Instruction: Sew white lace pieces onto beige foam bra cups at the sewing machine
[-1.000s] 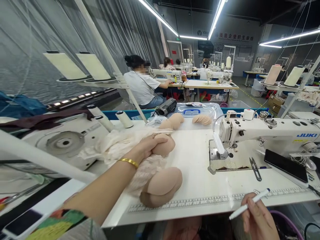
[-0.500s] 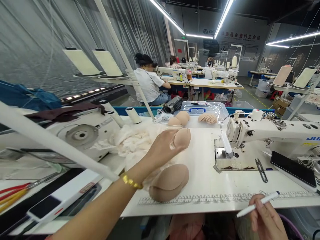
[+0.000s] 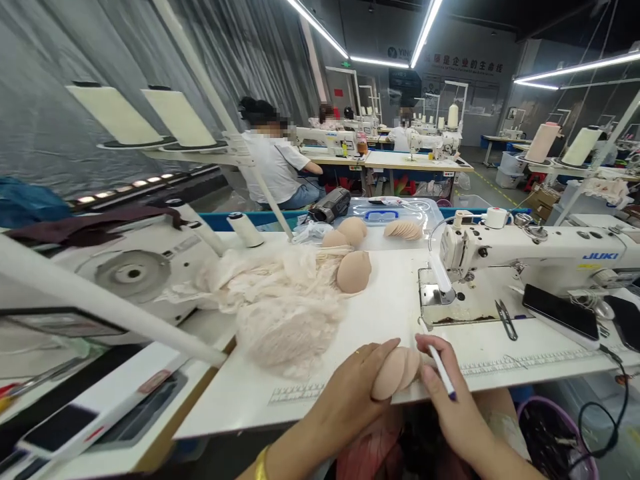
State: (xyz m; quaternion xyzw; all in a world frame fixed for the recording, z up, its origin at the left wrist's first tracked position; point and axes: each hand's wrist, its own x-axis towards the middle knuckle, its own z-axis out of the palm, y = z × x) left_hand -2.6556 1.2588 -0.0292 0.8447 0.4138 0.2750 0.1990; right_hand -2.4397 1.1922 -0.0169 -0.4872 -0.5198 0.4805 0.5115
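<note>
1. The left hand (image 3: 376, 368) grips fanned cups (image 3: 393, 377) above the table's (image 3: 385, 307) front edge, its fingers closed along their far side.
2. The right hand (image 3: 445, 383) has a pen (image 3: 442, 367) clasped in its fingers, beside the cups' right end; whether they also pinch the cups cannot be told.
3. Beyond lies lace (image 3: 285, 333), a single cup (image 3: 354, 272) at its edge.
4. Snips (image 3: 506, 321) lie before the sewing machine (image 3: 545, 263).

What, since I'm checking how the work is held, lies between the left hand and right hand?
In the head view, overlapping beige pads lie between the left hand and the right hand, which holds a pen.
</note>
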